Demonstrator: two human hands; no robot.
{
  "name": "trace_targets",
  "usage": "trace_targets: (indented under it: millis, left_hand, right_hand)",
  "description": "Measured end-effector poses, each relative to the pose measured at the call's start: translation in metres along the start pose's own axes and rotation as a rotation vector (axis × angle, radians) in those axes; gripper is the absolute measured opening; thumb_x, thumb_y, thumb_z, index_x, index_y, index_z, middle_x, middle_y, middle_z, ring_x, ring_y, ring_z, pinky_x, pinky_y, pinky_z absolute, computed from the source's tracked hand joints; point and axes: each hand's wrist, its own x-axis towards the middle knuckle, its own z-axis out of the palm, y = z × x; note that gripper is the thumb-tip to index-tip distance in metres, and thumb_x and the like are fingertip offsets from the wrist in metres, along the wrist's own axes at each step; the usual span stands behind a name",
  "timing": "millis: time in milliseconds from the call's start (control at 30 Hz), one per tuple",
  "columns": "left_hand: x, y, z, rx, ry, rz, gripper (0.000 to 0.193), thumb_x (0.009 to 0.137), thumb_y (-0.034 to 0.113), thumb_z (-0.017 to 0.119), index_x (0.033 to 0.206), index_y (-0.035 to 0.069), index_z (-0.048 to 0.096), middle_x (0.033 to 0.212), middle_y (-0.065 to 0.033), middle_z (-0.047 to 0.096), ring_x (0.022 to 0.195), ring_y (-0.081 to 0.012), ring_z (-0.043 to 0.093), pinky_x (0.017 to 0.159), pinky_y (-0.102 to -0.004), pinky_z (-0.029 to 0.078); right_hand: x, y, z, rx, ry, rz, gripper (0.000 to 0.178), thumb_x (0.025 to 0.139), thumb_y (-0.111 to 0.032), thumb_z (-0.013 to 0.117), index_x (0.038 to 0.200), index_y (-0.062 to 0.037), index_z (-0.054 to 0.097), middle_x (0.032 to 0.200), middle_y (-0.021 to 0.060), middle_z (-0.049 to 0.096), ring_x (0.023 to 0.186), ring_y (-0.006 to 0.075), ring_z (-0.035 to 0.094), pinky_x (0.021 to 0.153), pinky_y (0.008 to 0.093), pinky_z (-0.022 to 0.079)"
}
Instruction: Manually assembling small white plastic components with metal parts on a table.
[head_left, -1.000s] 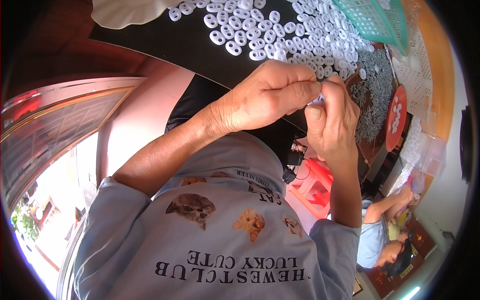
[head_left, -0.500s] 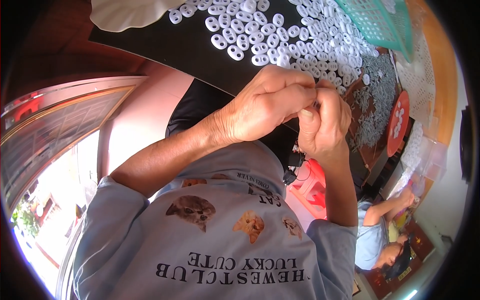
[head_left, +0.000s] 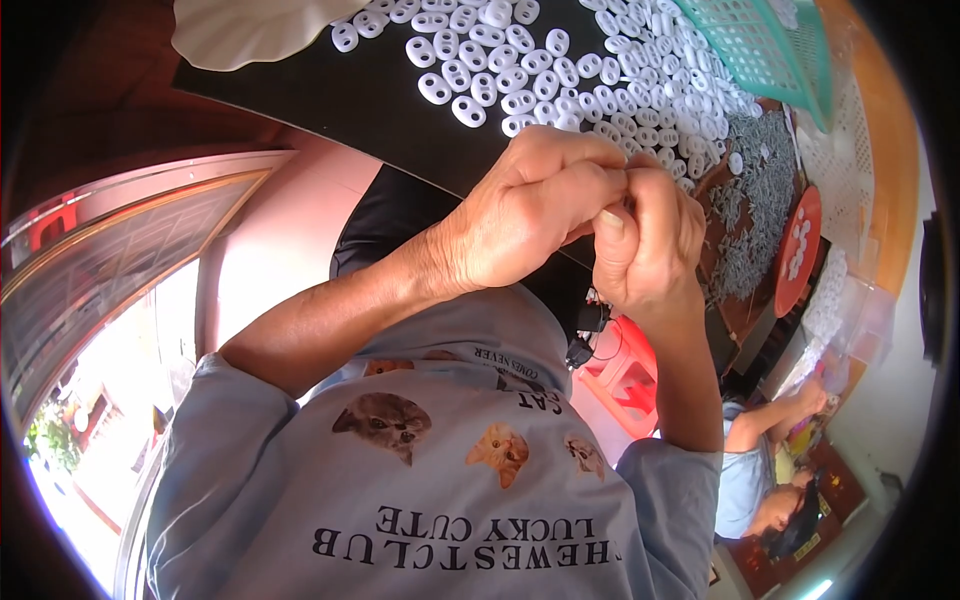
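Observation:
My left hand [head_left: 530, 210] and my right hand [head_left: 650, 240] meet fingertip to fingertip in front of my chest, at the near edge of a black tabletop [head_left: 300, 108]. Both are closed in a pinch; whatever lies between the fingers is hidden by them. Just beyond my knuckles, many white oval plastic pieces with two holes each [head_left: 468, 110] lie spread over the table. To the right of my right hand is a heap of small thin grey parts [head_left: 745, 200], too fine to make out singly.
A pale scalloped dish [head_left: 255, 45] stands at the far left. The green basket [head_left: 755, 55] rises far right, near a red plate [head_left: 798, 250] bearing small white pieces. A red stool [head_left: 625, 385] is below my right forearm. Another person [head_left: 755, 460] works at the right.
My right hand and forearm have shifted very slightly to the right; the fingers of both hands stay pressed together. The view has moved a little.

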Motion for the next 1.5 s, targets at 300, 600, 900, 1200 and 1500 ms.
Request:
trace_targets:
  millis: [300,600,900,1200,1500]
  left_hand:
    - [0.002,-0.010,-0.003,0.278,0.058,0.290,0.021,0.087,-0.006,0.059,0.108,-0.008,0.057,0.108,-0.0175,0.060,0.067,-0.0156,0.058,0.052,-0.0249,0.046]
    - [-0.003,-0.025,0.002,0.585,0.166,0.621,0.028,0.082,-0.012,0.061,0.109,-0.007,0.058,0.110,-0.0177,0.059,0.070,-0.0168,0.060,0.051,-0.0254,0.047]
    - [-0.002,0.000,0.007,-0.142,0.047,-0.042,0.016,0.093,0.013,0.053,0.092,-0.002,0.060,0.077,-0.0059,0.056,0.062,-0.0093,0.049,0.051,-0.0216,0.035]
    - [0.001,-0.005,0.012,0.045,0.034,0.105,0.024,0.094,0.018,0.050,0.088,-0.004,0.059,0.067,-0.0047,0.051,0.059,-0.0111,0.048,0.052,-0.0273,0.037]
    - [-0.001,0.001,0.022,0.010,0.052,-0.009,0.027,0.096,0.020,0.046,0.076,0.004,0.054,0.068,0.0004,0.049,0.058,-0.0048,0.036,0.053,-0.0203,0.027]
  right_hand:
    - [0.000,-0.001,0.000,0.017,-0.010,0.001,0.032,0.094,-0.024,0.062,0.079,-0.0038,0.042,0.064,0.0109,0.044,0.049,0.0299,0.051,0.042,0.0387,0.040]
    - [0.000,0.000,0.000,0.018,-0.010,0.042,0.030,0.093,-0.026,0.064,0.082,-0.0041,0.046,0.066,0.0109,0.049,0.053,0.0309,0.054,0.045,0.0397,0.042]
    - [-0.014,0.002,-0.018,0.204,-0.095,0.206,0.039,0.096,-0.041,0.057,0.088,-0.0031,0.050,0.069,0.0112,0.053,0.058,0.0325,0.057,0.051,0.0402,0.044]
    - [-0.011,-0.008,-0.046,0.700,-0.173,0.669,0.036,0.105,-0.032,0.045,0.091,0.0012,0.052,0.070,0.0004,0.045,0.065,0.0098,0.041,0.058,0.0263,0.037]
    - [-0.044,0.005,-0.080,0.563,-0.005,0.761,0.017,0.099,-0.014,0.058,0.095,0.0024,0.061,0.076,-0.0040,0.054,0.070,0.0032,0.046,0.062,0.0194,0.039]
